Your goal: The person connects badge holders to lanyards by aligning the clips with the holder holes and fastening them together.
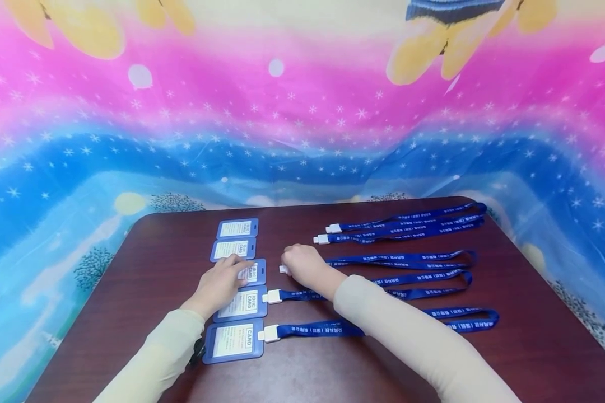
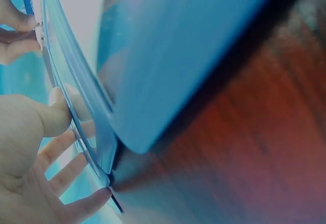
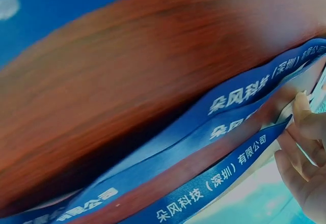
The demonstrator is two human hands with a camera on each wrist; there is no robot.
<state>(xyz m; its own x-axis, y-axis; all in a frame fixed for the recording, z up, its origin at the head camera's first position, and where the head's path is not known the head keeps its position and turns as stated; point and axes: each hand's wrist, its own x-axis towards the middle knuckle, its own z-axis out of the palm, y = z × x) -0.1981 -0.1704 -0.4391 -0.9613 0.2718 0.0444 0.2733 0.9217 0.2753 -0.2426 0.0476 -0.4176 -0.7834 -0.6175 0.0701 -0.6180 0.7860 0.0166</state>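
My left hand [image 1: 222, 282] holds the middle blue card holder [image 1: 254, 271] of a column, thumb towards its near edge and fingers across its far side. The left wrist view shows the thumb and spread fingers of this left hand [image 2: 30, 158] against the thin holder. Just right of the holder's slot end, my right hand [image 1: 307, 268] pinches the white clip [image 1: 284, 269] of a blue lanyard [image 1: 398, 259], a small gap away from the holder. In the right wrist view, the right hand's [image 3: 305, 158] thumb and fingers come together near blue straps [image 3: 214, 183].
Two nearer card holders [image 1: 234, 340] have lanyard clips [image 1: 270, 333] at their right ends. Two farther holders [image 1: 238, 228] lie without clips at them. Two more lanyards [image 1: 403, 229] lie at the back right of the brown table [image 1: 146, 268]. A printed cloth [image 1: 302, 134] hangs behind.
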